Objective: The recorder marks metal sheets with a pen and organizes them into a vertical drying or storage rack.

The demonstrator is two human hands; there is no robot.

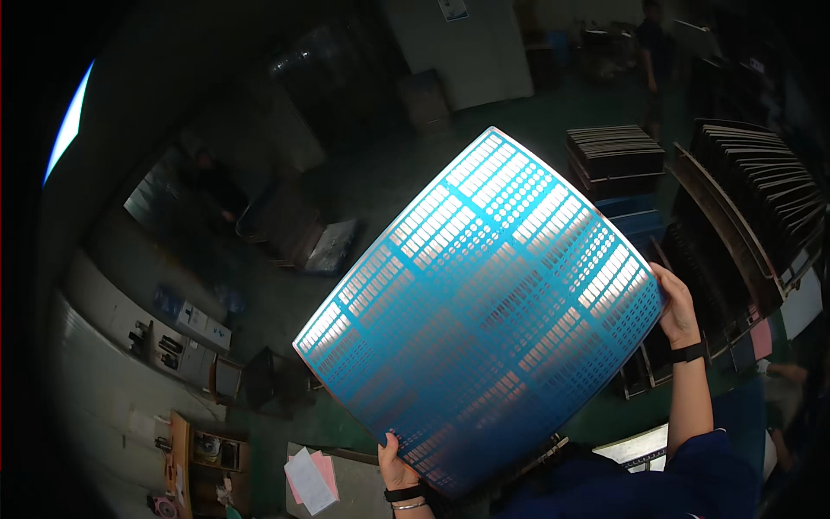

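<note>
Between both hands (679,313) grasping its edges, blue panel (480,316); long axis slants up rightward.

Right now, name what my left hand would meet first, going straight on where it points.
Your left hand would likely meet the blue, silver-patterned rectangular sheet it holds; depth beyond is unclear.

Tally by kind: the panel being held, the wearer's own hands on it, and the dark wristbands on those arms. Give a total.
Blue panel: 1
Hands, left hand and right hand: 2
Dark wristbands, one on each arm: 2
Total: 5
</note>
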